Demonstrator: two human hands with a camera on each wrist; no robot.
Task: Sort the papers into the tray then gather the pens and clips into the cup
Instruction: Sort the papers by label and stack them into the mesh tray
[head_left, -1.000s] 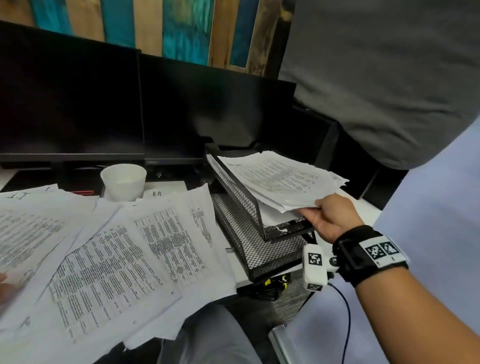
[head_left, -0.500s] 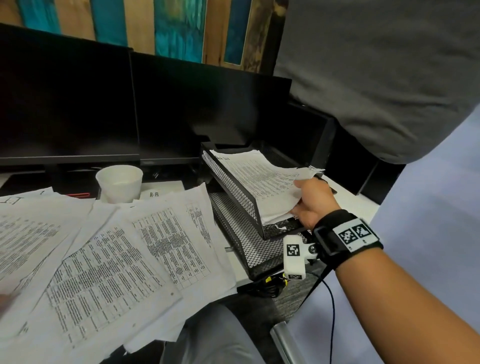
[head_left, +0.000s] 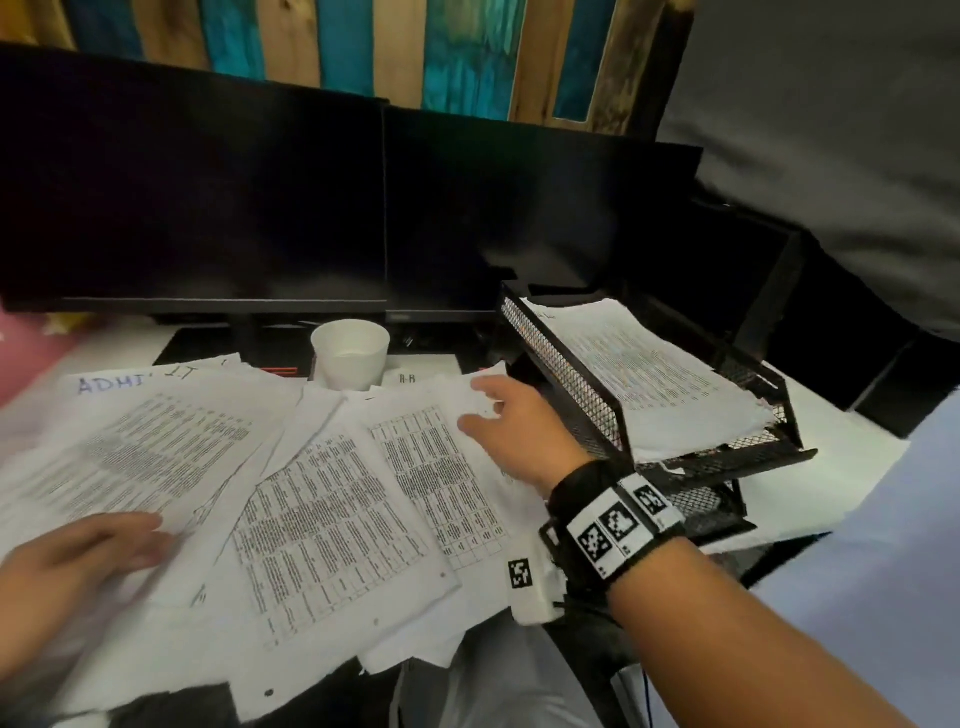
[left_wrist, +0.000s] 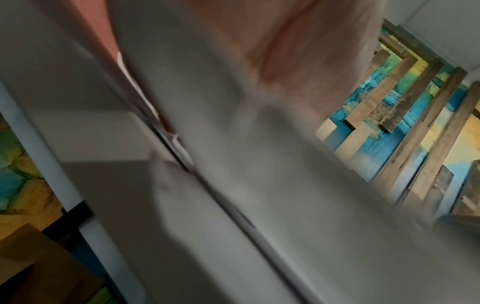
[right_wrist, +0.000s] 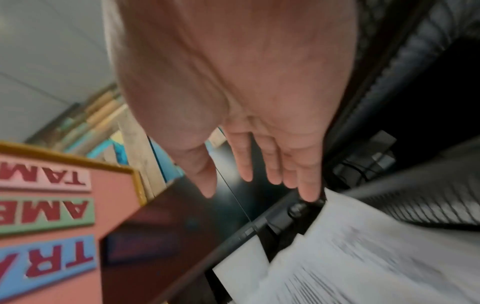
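Observation:
Many printed papers lie fanned over the desk. A black mesh tray with two tiers stands at the right, and a stack of sheets lies in its top tier. My right hand hovers just left of the tray over the loose sheets, its fingers straight and holding nothing. At the lower left, blurred, my left hand rests flat on the leftmost papers. The white cup stands behind the papers. No pens or clips show.
Two dark monitors stand across the back, close behind the cup and tray. The papers overhang the desk's front edge above my lap. The left wrist view is blurred and filled with paper. A person in a grey shirt stands at the right.
My right hand let go of the stack in the tray's top tier and swung left to the loose papers. My left hand came into view on the left sheets.

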